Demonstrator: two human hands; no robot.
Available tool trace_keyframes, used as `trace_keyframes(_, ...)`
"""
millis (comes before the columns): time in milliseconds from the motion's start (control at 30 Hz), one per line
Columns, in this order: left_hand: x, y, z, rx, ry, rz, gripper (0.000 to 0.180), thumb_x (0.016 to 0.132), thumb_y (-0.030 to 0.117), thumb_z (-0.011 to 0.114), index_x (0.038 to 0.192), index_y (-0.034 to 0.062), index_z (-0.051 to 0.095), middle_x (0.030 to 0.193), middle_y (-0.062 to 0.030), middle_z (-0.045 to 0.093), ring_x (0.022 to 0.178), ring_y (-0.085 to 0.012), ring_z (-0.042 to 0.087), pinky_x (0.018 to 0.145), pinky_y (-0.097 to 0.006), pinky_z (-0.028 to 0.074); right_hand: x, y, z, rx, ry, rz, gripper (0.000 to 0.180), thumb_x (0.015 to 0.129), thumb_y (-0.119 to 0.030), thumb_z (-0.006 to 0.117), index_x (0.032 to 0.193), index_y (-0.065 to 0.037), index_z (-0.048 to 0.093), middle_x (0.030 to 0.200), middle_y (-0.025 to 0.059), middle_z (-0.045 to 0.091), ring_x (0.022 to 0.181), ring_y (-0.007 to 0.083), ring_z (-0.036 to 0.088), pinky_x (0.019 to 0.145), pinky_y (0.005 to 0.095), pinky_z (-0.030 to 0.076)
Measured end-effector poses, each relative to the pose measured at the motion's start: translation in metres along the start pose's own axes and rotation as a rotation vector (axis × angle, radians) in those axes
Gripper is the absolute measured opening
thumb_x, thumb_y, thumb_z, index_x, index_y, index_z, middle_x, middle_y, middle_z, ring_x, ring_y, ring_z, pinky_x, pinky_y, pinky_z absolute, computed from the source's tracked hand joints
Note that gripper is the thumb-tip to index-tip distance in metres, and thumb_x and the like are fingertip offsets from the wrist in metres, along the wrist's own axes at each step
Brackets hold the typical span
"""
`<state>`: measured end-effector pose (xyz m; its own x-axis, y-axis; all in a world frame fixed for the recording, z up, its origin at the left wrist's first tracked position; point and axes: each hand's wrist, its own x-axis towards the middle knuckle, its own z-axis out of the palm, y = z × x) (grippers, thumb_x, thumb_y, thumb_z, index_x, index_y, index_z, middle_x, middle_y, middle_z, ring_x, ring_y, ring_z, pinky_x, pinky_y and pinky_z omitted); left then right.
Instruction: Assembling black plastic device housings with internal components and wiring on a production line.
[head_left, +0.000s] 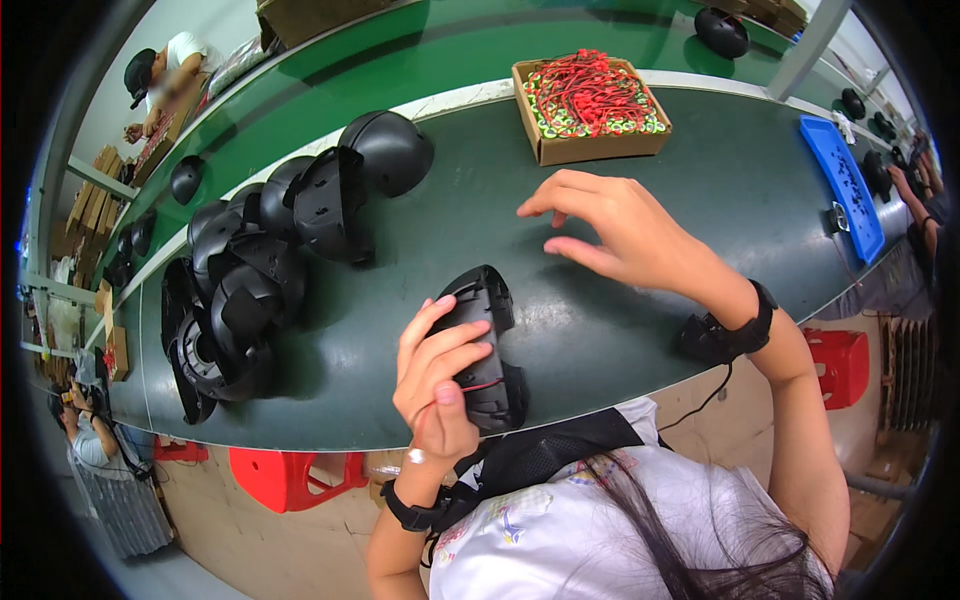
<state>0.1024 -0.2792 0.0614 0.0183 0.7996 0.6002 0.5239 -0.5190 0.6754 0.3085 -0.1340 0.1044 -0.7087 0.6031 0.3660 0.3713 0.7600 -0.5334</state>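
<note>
My left hand (440,375) grips a black helmet shell (490,345) at the near edge of the dark green table (640,330); a thin red cord crosses the shell under my fingers. My right hand (610,225) hovers above the table past the shell, fingers spread and holding nothing. A cardboard box of red cords with green tags (590,105) sits beyond it at the far edge. To the left lies a pile of black helmet shells (270,260).
A blue tray (845,180) with small black parts lies at the right. More black helmets sit on the green conveyor (460,50) behind. Other people work at the far left, lower left and right. Red stools (290,475) stand under the table.
</note>
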Motion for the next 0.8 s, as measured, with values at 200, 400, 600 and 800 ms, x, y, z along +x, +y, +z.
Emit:
trace_keyframes(200, -0.013, -0.004, -0.009, -0.177, 0.211, -0.202, 0.058, 0.098, 0.033, 0.025, 0.081, -0.0029, 0.066, 0.093, -0.0174, 0.068, 0.113, -0.0407, 0.053, 0.100, -0.050, 0.035, 0.016, 0.020, -0.006, -0.017, -0.032, 0.031, 0.025, 0.077, -0.010, 0.068, 0.101, -0.006, 0.062, 0.093, 0.0081, 0.066, 0.078, 0.0226, 0.065, 0.073, 0.0360, 0.050)
trace_keyframes(400, -0.024, -0.001, -0.036, -0.005, 0.283, -0.220, 0.057, 0.099, 0.031, 0.022, 0.079, -0.0035, 0.063, 0.095, -0.0198, 0.067, 0.116, -0.0414, 0.051, 0.103, -0.052, 0.031, 0.077, 0.028, -0.007, -0.011, -0.023, 0.027, 0.021, 0.077, -0.008, 0.066, 0.097, -0.002, 0.065, 0.090, 0.0112, 0.068, 0.076, 0.0229, 0.066, 0.068, 0.0334, 0.052)
trace_keyframes(600, -0.028, 0.010, -0.044, 0.207, 0.114, -0.148, 0.056, 0.097, 0.034, 0.028, 0.077, -0.0044, 0.065, 0.093, -0.0177, 0.067, 0.114, -0.0391, 0.052, 0.103, -0.051, 0.033, 0.085, 0.076, -0.065, -0.272, 0.167, 0.133, 0.015, 0.074, -0.012, 0.064, 0.089, -0.008, 0.068, 0.087, 0.0110, 0.069, 0.082, 0.0268, 0.067, 0.073, 0.0375, 0.053)
trace_keyframes(800, -0.019, 0.016, -0.025, 0.131, 0.047, -0.101, 0.054, 0.094, 0.031, 0.031, 0.076, -0.0039, 0.067, 0.090, -0.0165, 0.068, 0.111, -0.0384, 0.054, 0.104, -0.053, 0.033, 0.049, 0.186, -0.132, -0.526, 0.050, 0.339, 0.017, 0.074, -0.006, 0.063, 0.089, -0.009, 0.072, 0.086, 0.0129, 0.070, 0.080, 0.0286, 0.067, 0.072, 0.0382, 0.053)
